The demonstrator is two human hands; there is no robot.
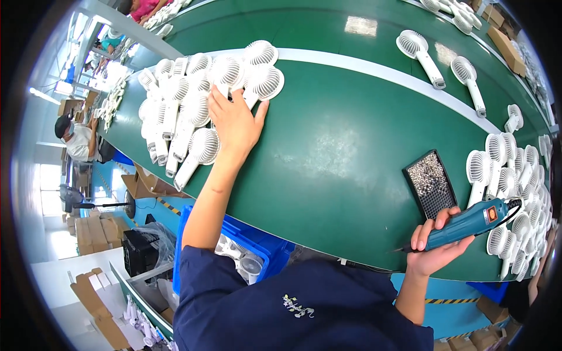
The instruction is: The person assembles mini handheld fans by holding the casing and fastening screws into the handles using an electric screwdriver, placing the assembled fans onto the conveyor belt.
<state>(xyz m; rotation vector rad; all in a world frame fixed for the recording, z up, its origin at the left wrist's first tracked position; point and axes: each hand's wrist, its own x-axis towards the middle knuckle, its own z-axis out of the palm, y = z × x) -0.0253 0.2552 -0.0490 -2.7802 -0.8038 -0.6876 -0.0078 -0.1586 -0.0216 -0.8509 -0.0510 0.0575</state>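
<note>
My right hand is wrapped around a teal electric screwdriver, its dark bit pointing left over the near edge of the green table. My left hand reaches over a pile of white handheld fans at the left. Its fingers are spread and touch the fans by a round grille head; the fingertips are partly lost among the white parts. Close to the screwdriver lies a black tray with rows of holes, many filled with small metal screws.
A second heap of white fans covers the table's right end. Beyond a pale strip lie separate fans. Below the near edge stands a blue bin with more fans. A person sits at the far left.
</note>
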